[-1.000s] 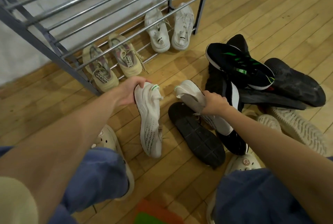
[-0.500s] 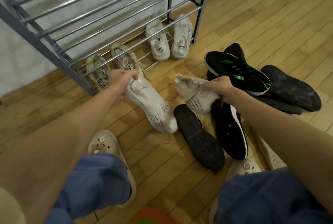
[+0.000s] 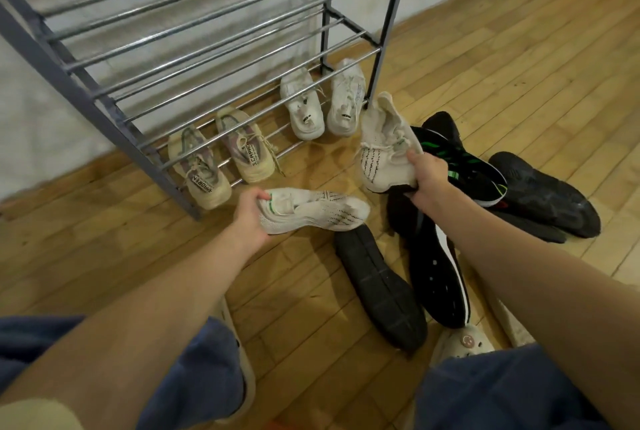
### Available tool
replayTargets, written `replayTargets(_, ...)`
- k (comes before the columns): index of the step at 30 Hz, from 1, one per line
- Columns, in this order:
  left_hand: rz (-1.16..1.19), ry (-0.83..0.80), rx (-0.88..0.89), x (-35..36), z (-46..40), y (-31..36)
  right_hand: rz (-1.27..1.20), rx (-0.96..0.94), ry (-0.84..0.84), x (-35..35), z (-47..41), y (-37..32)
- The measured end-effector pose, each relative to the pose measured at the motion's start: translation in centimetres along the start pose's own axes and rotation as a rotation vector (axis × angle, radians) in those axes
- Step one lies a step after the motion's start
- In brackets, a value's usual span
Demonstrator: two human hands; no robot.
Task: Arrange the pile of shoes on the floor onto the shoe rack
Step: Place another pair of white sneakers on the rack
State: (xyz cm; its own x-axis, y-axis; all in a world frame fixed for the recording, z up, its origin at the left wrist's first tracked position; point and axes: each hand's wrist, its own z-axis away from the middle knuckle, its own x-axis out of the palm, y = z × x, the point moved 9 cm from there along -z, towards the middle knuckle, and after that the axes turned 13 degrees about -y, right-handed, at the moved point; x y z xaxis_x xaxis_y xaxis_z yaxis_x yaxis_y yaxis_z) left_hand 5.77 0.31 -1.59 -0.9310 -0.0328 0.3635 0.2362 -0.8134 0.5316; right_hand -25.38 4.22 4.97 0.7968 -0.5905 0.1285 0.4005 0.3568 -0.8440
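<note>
Wooden floor point(image 3: 485, 49): one white knit shoe point(image 3: 318, 213) is grasped by the left hand point(image 3: 250, 218), its mate point(image 3: 382, 152) by the right hand point(image 3: 427, 175), probably for the shoe rack point(image 3: 207, 38).

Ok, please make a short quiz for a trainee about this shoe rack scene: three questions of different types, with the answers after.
1. True or false: the bottom shelf of the shoe rack already holds two pairs.
2. What does the left hand hold?
A. a black shoe
B. a white knit sneaker
C. a clog
3. Fill in: the right hand holds the matching sneaker above the pile of ____ shoes.

Key:
1. True: a beige pair and a white pair.
2. B, the white knit sneaker.
3. Black; the matching sneaker is over the black shoes.
</note>
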Motion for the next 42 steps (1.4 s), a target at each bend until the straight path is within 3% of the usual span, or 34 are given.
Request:
replayTargets(4,-0.112,0.010,-0.188,-0.8,0.9,-1.9,-0.055,0.094,0.009,-0.7,0.1,2.9)
replayTargets(8,-0.255,-0.124,-0.235,-0.2,1.3,-1.0,-0.154,0.208,-0.061,0.3,0.1,4.5)
replayTargets(13,-0.230,-0.195,-0.041,1.7,1.9,2.1,-0.297,0.153,-0.146,2.8,1.2,1.5)
replayTargets(18,0.017,-0.315,0.165,3.5,3.0,5.8,-0.549,0.042,-0.231,4.3,3.2,-2.5)
replayTargets(23,0.145,-0.390,0.317,5.1,4.6,9.2,-0.543,0.009,-0.276,6.1,4.4,-3.8)
replayTargets(30,0.360,-0.220,0.434,1.7,5.2,11.6,-0.331,0.086,-0.316,13.0,4.3,-1.7)
replayTargets(35,0.448,-0.175,0.484,-1.3,4.8,13.1,-0.460,0.133,-0.424,18.1,3.9,1.0)
replayTargets(42,0.664,-0.160,0.508,-3.0,5.1,13.7,-0.389,0.133,-0.342,18.4,3.1,3.4)
